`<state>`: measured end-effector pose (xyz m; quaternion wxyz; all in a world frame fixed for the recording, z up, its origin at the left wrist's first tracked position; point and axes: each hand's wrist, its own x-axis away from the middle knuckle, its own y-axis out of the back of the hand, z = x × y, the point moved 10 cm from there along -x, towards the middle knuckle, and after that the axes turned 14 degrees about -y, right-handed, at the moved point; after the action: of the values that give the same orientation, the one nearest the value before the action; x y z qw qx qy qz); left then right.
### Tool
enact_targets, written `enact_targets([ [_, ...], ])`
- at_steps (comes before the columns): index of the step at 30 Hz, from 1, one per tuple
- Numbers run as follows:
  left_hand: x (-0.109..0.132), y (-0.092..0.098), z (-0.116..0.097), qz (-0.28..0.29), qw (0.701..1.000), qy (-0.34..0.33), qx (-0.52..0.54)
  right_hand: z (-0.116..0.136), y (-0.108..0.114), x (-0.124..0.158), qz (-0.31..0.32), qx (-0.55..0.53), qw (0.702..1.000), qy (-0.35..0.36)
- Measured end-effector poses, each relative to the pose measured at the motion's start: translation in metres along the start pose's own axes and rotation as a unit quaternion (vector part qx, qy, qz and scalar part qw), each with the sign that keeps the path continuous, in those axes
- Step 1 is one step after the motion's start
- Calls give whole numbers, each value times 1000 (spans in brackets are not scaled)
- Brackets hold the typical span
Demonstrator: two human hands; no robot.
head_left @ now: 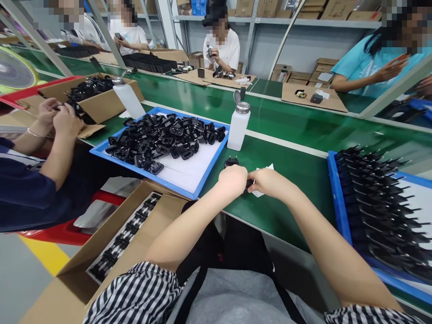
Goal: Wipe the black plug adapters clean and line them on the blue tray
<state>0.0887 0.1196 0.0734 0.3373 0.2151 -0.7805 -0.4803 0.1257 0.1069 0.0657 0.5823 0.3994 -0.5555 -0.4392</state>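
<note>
Green belt [286, 135], near edge: clamped one black plug [249, 183] between left hand [232, 180] and right hand [268, 182], over a white wipe [259, 194]; judged much undone, left tray [189, 175] heaped, right tray [334, 193] ranked nearly full.

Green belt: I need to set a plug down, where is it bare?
Bare belt lies between the right hand and the right tray, and behind the bottle. The left tray is free along its near rim; its plug pile crowds the rest.
</note>
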Motion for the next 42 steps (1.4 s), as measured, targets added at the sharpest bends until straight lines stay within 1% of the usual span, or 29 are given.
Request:
enact_targets([
  [8, -7, -8, 5, 21, 1000, 9, 16, 3, 0, -1, 19, 3, 1000, 7],
  [14, -7, -15, 9, 50, 998, -10, 27, 5, -3, 0, 14, 12, 1000, 7],
  [17, -2, -12, 10, 44, 998, -28, 27, 0, -1, 1, 12, -23, 1000, 2],
  [21, 3, -9, 11, 26, 996, -71, 52, -10, 0, 3, 29, -116, 993, -4],
  [24, 2, -9, 11, 28, 993, -86, 69, -15, -1, 4, 40, -142, 989, -10],
  [27, 0, -9, 8, 46, 995, -76, 43, -14, -5, 3, 49, -134, 990, -15],
  [31, -2, -8, -2, 64, 996, -56, 9, -5, -7, 1, 68, -125, 990, 4],
  [36, -2, -5, -14, 74, 995, -62, -4, -8, -11, -5, 94, -147, 984, -23],
  [39, -1, -9, -11, 77, 995, -62, 6, -13, -13, -7, 106, -175, 978, -36],
  [42, 4, -16, 0, 58, 996, -60, 16, -16, -17, -7, 108, -215, 970, -34],
])
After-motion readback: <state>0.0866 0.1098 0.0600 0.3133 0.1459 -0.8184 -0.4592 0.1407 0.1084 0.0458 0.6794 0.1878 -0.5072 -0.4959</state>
